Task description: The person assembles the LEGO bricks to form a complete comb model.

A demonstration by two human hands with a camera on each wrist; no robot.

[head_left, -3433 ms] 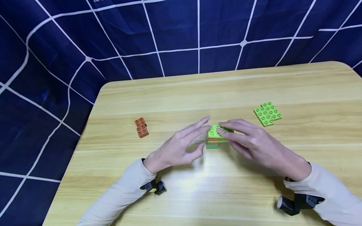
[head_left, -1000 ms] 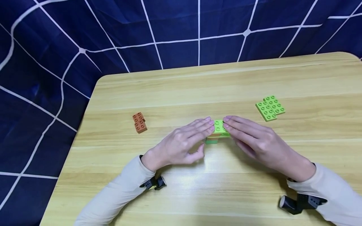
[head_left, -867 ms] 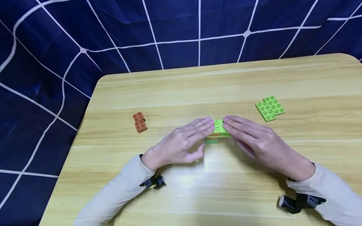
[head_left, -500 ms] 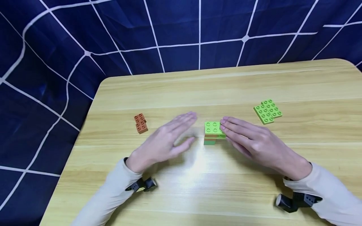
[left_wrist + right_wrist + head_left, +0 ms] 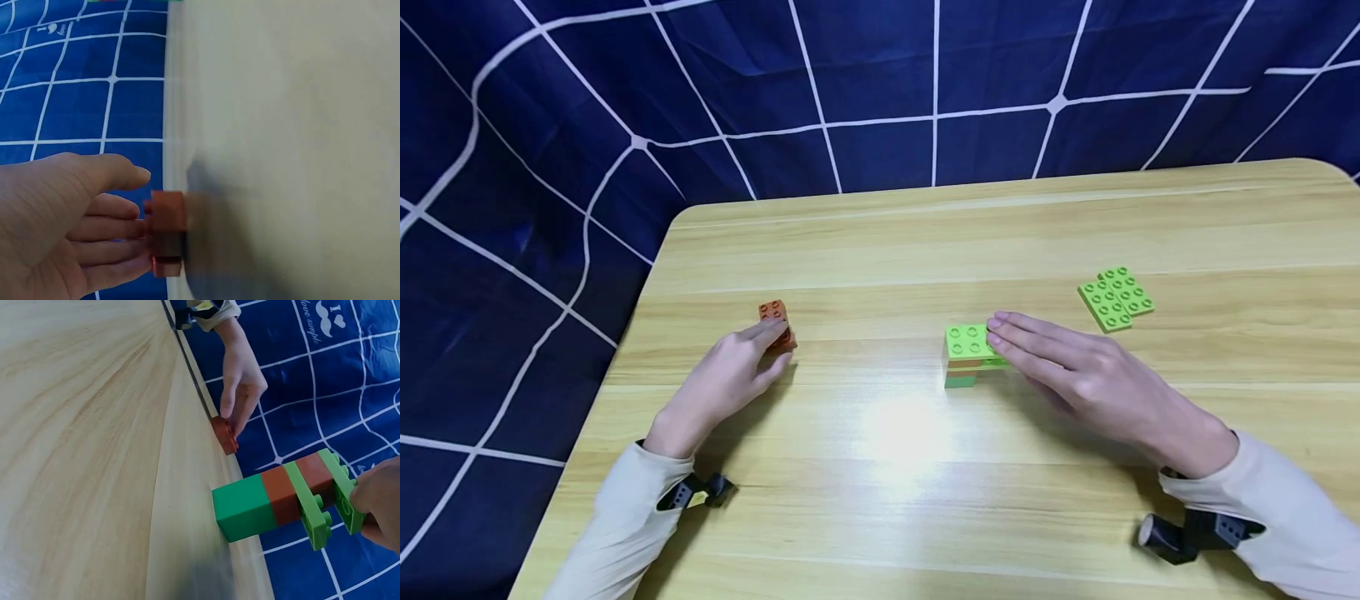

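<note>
My left hand [image 5: 722, 383] reaches down over two small orange toy bricks [image 5: 771, 311] at the left. Its fingers lie across them, thumb apart from them in the left wrist view; firm contact is unclear. A stack stands mid-table: in the right wrist view, a dark green brick [image 5: 244, 509] at the bottom, then an orange brick [image 5: 280, 495], a light green plate [image 5: 306, 503], another orange brick [image 5: 314, 475] and a light green top plate [image 5: 962, 342]. Both plates overhang to the right. My right hand [image 5: 1090, 375] rests nearly straight fingertips on the top plate's right end; its thumb is hidden.
Two studded light green plates [image 5: 1116, 300] lie side by side on the wooden table [image 5: 880, 258], beyond my right hand. A dark blue curtain with white lines [image 5: 880, 83] hangs behind the table and along its left.
My left hand has left the stack and moved left to the orange bricks. The right hand has stayed with its fingertips on the stack's top plate.
</note>
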